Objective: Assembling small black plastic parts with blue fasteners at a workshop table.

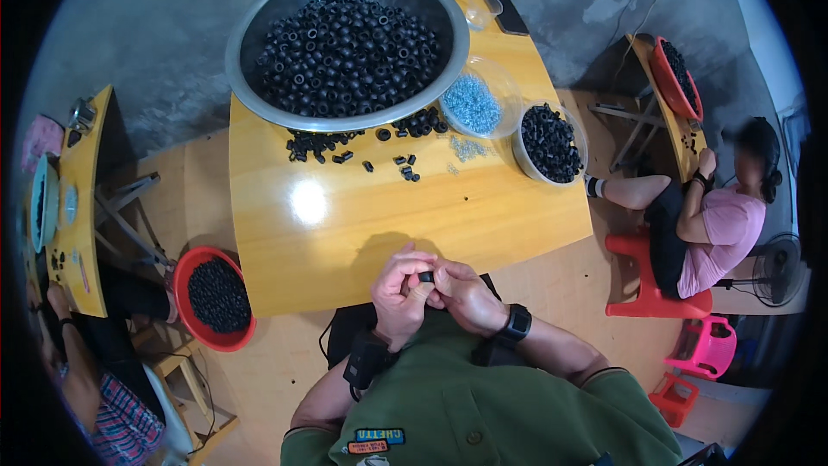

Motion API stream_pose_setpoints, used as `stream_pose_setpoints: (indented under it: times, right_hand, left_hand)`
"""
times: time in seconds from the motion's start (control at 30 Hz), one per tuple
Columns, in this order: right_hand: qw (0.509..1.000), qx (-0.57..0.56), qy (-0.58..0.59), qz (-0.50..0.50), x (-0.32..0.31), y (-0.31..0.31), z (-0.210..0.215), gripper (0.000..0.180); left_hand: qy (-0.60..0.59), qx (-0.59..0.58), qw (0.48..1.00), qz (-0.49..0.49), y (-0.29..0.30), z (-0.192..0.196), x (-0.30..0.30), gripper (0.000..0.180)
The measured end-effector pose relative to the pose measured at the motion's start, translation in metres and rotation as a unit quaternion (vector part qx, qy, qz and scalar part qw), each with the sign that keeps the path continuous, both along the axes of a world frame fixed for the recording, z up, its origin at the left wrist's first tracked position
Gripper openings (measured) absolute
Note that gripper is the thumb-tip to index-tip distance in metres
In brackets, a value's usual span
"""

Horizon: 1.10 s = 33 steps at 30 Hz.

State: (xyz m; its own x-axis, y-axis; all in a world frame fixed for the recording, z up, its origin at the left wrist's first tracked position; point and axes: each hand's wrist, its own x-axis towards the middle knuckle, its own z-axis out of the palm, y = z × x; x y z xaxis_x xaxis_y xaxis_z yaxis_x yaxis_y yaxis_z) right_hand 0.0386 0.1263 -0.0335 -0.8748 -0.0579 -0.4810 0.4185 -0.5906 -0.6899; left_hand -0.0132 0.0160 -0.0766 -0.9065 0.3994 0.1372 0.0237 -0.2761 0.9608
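Close to my body, at the table's near edge, both hands meet around one small black plastic piece (426, 276). My left hand (401, 295) pinches it between thumb and fingers. My right hand (468, 295) has its thumb and fingertips closed against the same piece from the other side. The fingers partly cover it. Farther off on the yellow table (379, 242) stands a large metal basin (237, 60) heaped with black ring-shaped caps (349, 52). Right of it, a clear tub (509, 91) holds small bluish pieces (472, 104), and another round tub (521, 151) holds black cylindrical pieces (552, 142).
Loose black parts (323, 144) and small clear bits (468, 148) lie before the basin. A dark phone (506, 13) rests at the far corner. On the floor at left sits a red basin (246, 328). Other people sit at side tables, one on a red stool (628, 272).
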Motion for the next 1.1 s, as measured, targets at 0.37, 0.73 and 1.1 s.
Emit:
stream_pose_setpoints:
  times: [0.37,0.73,1.1]
  right_hand:
    - [0.998,-0.004,-0.025,-0.055,-0.002,-0.005,0.000,0.021]
    - [0.998,-0.034,-0.045,0.005,-0.011,0.002,0.008,0.033]
    - [1.000,-0.001,-0.012,-0.023,0.004,-0.005,-0.003,0.032]
  left_hand:
    - [0.006,-0.005,0.999,-0.037,-0.002,-0.005,-0.003,0.016]
    - [-0.077,0.071,0.994,-0.034,-0.001,-0.001,-0.004,0.016]
    - [0.025,0.002,0.998,-0.058,-0.005,-0.006,0.001,0.014]
